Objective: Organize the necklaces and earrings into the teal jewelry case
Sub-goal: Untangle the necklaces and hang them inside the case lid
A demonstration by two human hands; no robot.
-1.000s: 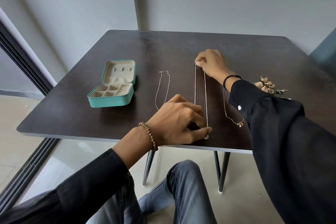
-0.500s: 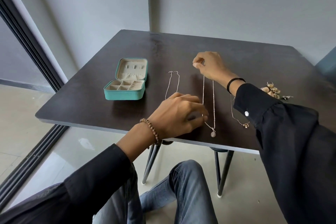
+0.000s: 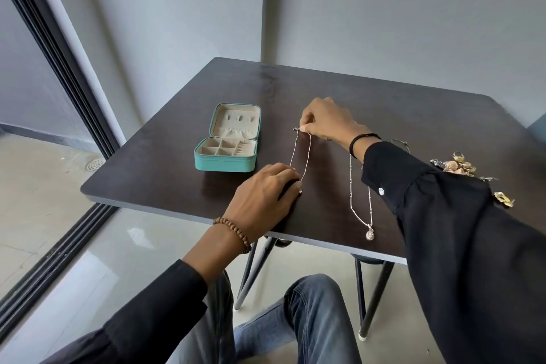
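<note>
Your right hand (image 3: 328,121) pinches the clasp end of the thin necklace (image 3: 307,154), which stretches far-to-near across the tabletop (image 3: 165,177), just right of the open teal jewelry case (image 3: 226,163). Your left hand (image 3: 263,198) curls over its near end, and I cannot tell whether those fingers grip it. Your sleeve (image 3: 413,183) hides part of the pendant necklace (image 3: 359,210) and the earrings (image 3: 456,164).

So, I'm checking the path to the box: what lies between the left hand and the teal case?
Nothing but bare dark table, seen in the head view. The left hand, gripping the thin necklace, sits near the teal case.
</note>
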